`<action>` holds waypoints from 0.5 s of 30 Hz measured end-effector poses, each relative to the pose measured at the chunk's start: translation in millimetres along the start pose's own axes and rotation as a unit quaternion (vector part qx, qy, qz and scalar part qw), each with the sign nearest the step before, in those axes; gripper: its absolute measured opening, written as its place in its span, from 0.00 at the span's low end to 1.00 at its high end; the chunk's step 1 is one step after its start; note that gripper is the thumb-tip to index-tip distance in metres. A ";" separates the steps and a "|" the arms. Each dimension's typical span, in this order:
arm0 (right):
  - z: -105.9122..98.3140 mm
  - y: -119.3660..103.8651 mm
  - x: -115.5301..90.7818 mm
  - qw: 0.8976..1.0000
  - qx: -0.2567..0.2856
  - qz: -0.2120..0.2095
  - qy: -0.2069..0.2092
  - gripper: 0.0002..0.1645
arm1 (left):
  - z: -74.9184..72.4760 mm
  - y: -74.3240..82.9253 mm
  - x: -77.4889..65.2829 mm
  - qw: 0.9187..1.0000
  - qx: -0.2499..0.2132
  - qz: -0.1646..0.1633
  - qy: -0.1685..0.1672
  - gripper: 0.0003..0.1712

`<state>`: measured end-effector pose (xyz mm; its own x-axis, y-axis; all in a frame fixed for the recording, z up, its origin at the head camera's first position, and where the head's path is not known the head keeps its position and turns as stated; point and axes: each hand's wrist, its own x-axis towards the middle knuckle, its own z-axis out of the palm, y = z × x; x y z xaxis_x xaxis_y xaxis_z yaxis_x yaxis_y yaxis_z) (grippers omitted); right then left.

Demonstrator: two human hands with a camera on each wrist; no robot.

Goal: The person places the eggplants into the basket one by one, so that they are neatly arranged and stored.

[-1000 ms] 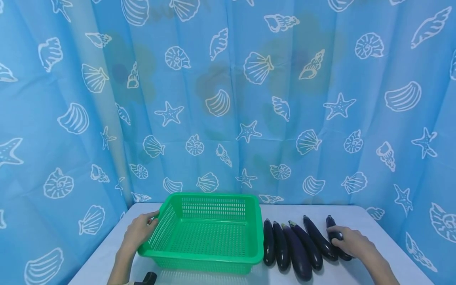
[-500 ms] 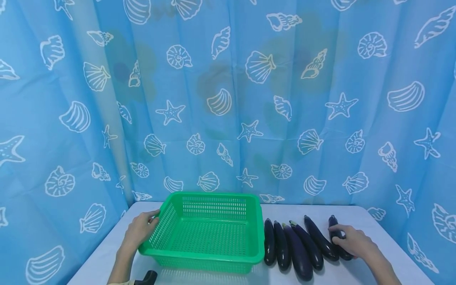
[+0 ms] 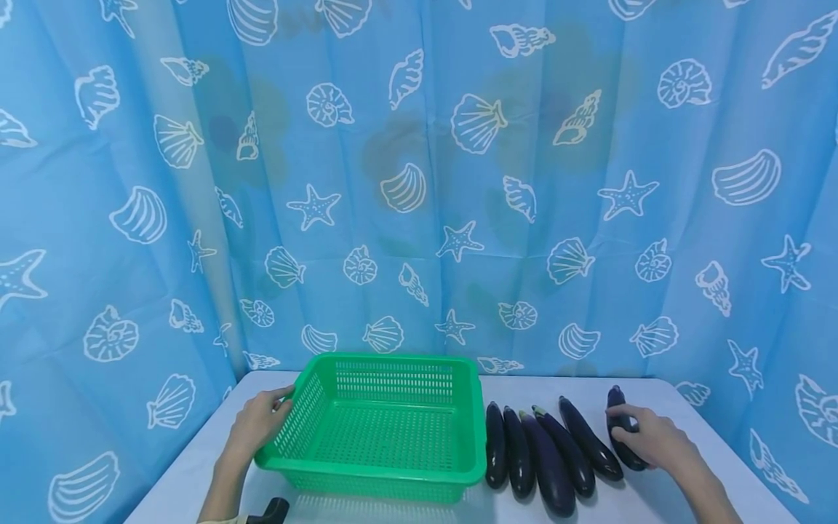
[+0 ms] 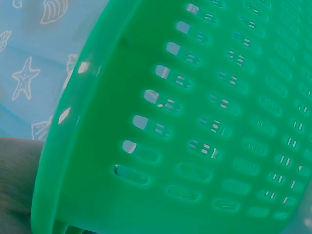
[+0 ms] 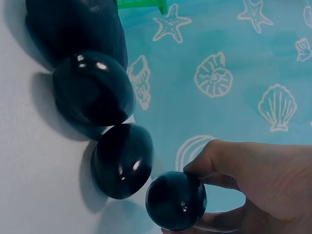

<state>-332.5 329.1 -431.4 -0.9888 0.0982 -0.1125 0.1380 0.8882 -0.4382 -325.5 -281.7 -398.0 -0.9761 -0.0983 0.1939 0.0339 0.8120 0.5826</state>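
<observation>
My right hand grips a dark purple eggplant around its middle, between thumb and fingers, at the right end of a row. Its rounded bottom end points toward the camera in the right wrist view, where the eggplant sits apart from the neighbouring one. My left hand holds the left rim of a green plastic basket, partly hidden behind that rim in the left wrist view. Nothing lies inside the basket, whose slotted wall fills much of that view.
Several more eggplants lie side by side on the white table, between the basket and my right hand. A blue curtain with white shell prints hangs behind the table. A black curved object is beside my left wrist.
My right hand has lifted the rightmost eggplant slightly, moving it up and away from the row. My left hand and the basket have stayed in place.
</observation>
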 end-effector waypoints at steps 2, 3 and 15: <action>-1.5 -1.8 -1.3 1.000 0.003 -0.004 0.004 0.34 | -0.4 0.4 0.5 1.000 0.001 -0.001 -0.001 0.25; -2.2 -3.0 -2.1 1.000 0.005 -0.005 0.006 0.33 | -0.6 0.7 0.6 1.000 0.002 -0.002 -0.002 0.25; -6.1 -25.3 -14.6 1.000 0.012 -0.022 0.015 0.33 | -0.7 0.1 1.2 1.000 0.005 0.003 -0.001 0.25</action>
<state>-321.9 307.9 -413.2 -0.9952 0.0729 -0.0651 0.0949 0.8806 -0.4643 -326.5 -282.1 -397.1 -0.9764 -0.0913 0.1956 0.0383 0.8184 0.5734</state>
